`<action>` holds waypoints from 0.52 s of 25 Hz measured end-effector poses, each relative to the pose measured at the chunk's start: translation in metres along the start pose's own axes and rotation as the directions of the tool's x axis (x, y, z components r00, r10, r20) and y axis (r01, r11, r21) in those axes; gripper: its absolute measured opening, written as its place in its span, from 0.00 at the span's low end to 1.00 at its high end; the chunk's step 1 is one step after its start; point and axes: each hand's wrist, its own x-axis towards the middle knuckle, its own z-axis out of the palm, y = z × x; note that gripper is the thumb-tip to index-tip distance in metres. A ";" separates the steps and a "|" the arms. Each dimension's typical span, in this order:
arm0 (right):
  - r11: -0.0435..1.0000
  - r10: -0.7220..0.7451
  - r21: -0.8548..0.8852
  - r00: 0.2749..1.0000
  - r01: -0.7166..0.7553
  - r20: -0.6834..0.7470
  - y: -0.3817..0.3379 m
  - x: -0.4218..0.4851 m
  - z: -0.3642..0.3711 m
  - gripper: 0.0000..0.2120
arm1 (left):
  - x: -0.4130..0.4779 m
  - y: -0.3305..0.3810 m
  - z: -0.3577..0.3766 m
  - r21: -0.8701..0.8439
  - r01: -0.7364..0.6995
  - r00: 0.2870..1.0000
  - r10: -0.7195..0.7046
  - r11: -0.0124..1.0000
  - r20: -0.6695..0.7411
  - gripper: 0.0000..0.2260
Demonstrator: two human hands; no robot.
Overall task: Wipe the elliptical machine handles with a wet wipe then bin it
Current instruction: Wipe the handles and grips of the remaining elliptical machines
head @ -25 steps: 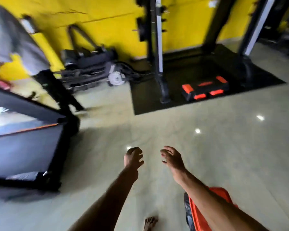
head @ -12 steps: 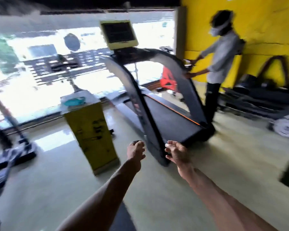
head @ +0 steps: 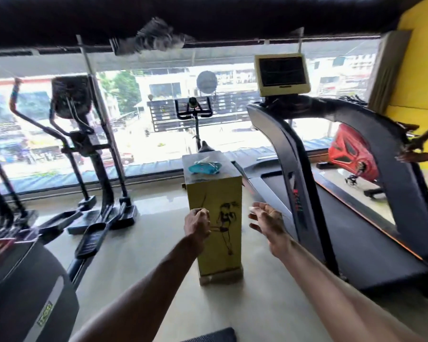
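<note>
Straight ahead of my left hand (head: 195,224) stands the tall yellow box stand (head: 214,206) with its grey top, blocking the way forward. Right of the stand, my right hand (head: 267,218) sits in the narrow gap before the black treadmill upright (head: 290,159). Left of the stand, pale bare floor (head: 146,225) lies open up to the black elliptical machine (head: 94,154). On the stand's top lies a blue wipe pack (head: 205,167), with free air above.

Strong daylight floods in through the window wall (head: 158,134), overexposed and glaring; the machines before it read as near silhouettes. The floor (head: 158,243) gleams. Edges bend and smear, perhaps from motion blur.
</note>
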 end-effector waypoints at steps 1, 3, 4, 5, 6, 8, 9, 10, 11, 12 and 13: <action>1.000 -0.006 -0.003 1.000 0.006 0.016 -0.001 0.023 0.013 0.04 | 0.021 0.006 0.003 -0.014 0.002 1.000 -0.002 1.000 -0.007 0.08; 1.000 -0.013 -0.010 0.999 0.013 0.031 -0.003 0.068 0.030 0.05 | 0.058 0.017 0.014 -0.023 0.000 1.000 0.000 1.000 -0.008 0.08; 1.000 -0.018 -0.019 0.999 0.019 0.041 -0.005 0.095 0.038 0.05 | 0.081 0.023 0.022 -0.028 -0.010 1.000 0.010 1.000 -0.007 0.07; 0.999 -0.028 -0.027 0.998 0.029 0.051 -0.007 0.124 0.046 0.05 | 0.105 0.028 0.032 -0.032 -0.022 1.000 0.021 0.999 -0.008 0.07; 0.998 -0.039 -0.037 0.998 0.041 0.059 -0.008 0.154 0.053 0.05 | 0.129 0.034 0.042 -0.030 -0.025 1.000 0.024 0.999 -0.019 0.07; 0.997 -0.055 -0.045 0.995 0.060 0.089 -0.013 0.214 0.067 0.04 | 0.178 0.046 0.061 -0.025 -0.014 0.999 0.013 1.000 -0.050 0.07; 0.997 -0.053 -0.056 0.994 0.059 0.099 -0.015 0.244 0.075 0.04 | 0.202 0.052 0.069 -0.019 -0.009 0.998 0.008 1.000 -0.068 0.07; 0.994 -0.057 -0.083 0.992 0.066 0.113 -0.018 0.270 0.082 0.04 | 0.224 0.057 0.076 -0.014 -0.004 0.996 0.003 1.000 -0.086 0.07; 0.992 -0.066 -0.100 0.990 0.079 0.127 -0.020 0.295 0.089 0.04 | 0.244 0.062 0.082 -0.017 -0.011 0.995 0.009 1.000 -0.099 0.07; 0.987 -0.077 -0.127 0.987 0.095 0.138 -0.022 0.322 0.098 0.04 | 0.266 0.067 0.090 -0.024 -0.027 0.994 0.024 0.999 -0.109 0.07; 0.984 -0.082 -0.148 0.987 0.103 0.136 -0.023 0.349 0.107 0.04 | 0.288 0.072 0.096 -0.014 -0.035 0.992 0.033 0.999 -0.124 0.06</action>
